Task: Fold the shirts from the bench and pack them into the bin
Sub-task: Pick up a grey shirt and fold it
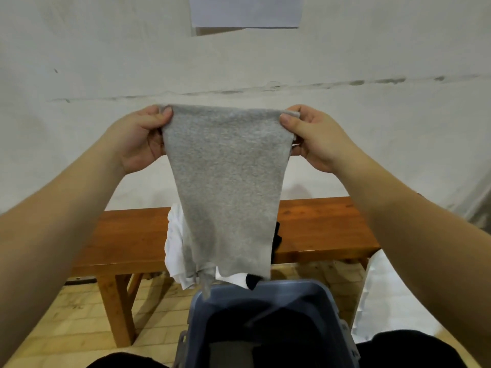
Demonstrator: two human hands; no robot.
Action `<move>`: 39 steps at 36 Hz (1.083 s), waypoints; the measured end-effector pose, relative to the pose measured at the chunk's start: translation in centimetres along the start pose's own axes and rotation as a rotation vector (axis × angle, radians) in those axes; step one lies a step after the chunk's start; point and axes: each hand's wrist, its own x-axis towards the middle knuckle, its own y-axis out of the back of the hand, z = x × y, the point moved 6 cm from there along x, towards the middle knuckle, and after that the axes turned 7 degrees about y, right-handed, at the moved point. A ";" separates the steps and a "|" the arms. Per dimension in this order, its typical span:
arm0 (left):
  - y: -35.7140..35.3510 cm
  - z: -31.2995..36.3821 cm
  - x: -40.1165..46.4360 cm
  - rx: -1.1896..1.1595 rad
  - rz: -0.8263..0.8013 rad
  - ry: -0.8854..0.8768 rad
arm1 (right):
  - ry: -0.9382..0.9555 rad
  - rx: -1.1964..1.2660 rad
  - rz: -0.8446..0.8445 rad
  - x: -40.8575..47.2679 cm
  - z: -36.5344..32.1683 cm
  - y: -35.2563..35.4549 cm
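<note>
A grey shirt hangs in the air in front of me, folded into a long narrow panel. My left hand pinches its top left corner and my right hand pinches its top right corner. The lower end of the shirt dangles just over the far rim of the dark blue bin, which stands between my knees with dark folded cloth inside. Behind the grey shirt, a white shirt and a black garment lie on the wooden bench, partly hidden.
The bench runs left to right against a pale wall. A sheet of paper is fixed high on the wall. White cloth lies on the tiled floor at the right. My dark-clad knees are at the bottom edge.
</note>
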 end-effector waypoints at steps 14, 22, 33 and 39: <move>1.1 -1.5 3.0 0.129 0.051 0.063 | -0.091 -0.107 -0.067 4.6 3.1 2.5; 4.5 -6.3 9.9 0.228 0.262 0.193 | -0.180 -0.287 -0.009 10.2 10.3 4.5; 5.1 -14.9 7.8 0.584 0.321 0.282 | -0.270 -0.628 -0.091 6.5 18.3 4.8; 5.0 -21.9 1.3 0.721 0.232 0.467 | -0.299 -0.800 -0.239 -3.3 21.4 2.5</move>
